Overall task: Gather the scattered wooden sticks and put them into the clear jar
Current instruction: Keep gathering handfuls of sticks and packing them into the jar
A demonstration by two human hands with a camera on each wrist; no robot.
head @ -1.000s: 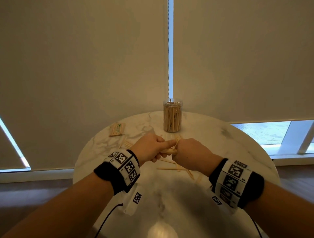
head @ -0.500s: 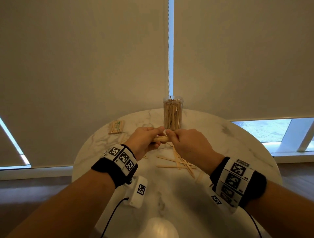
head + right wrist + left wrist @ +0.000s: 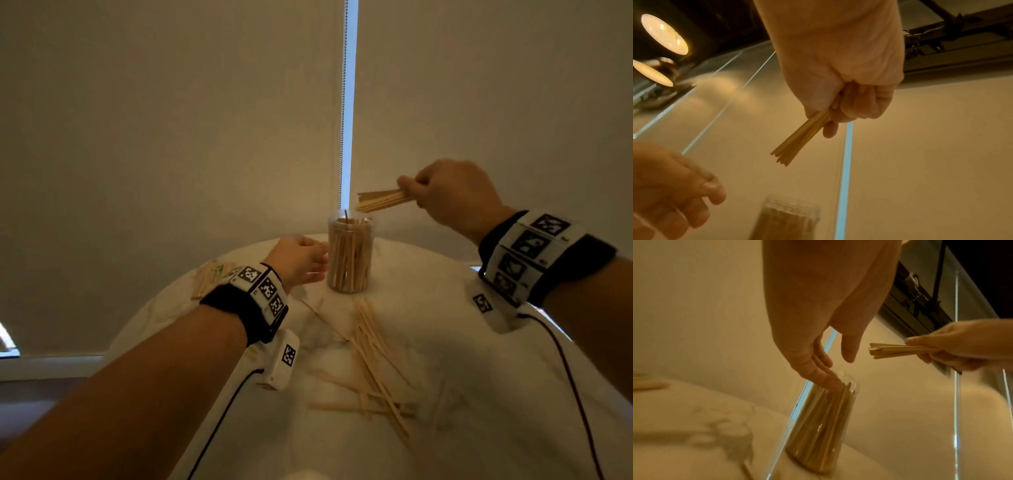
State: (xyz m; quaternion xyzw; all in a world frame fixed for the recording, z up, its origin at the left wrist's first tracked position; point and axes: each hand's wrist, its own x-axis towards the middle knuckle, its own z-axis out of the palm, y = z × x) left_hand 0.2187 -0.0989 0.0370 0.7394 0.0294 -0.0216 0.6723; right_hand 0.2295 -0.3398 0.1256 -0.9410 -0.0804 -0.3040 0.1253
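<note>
One bunch of sticks (image 3: 383,199) held above the jar (image 3: 350,255), more loose sticks (image 3: 375,356) on the table (image 3: 462,394).
Right hand (image 3: 452,195) grips the bunch, fingers curled tight. Left hand (image 3: 298,260), fingers relaxed and holding nothing, is at the jar's side. Best to steady the jar, tip the ends down, then lower the bunch in.

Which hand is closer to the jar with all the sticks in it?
Left. The left hand is right beside the clear jar, fingers at its side. The right hand is up above it, holding a bundle of sticks.
</note>
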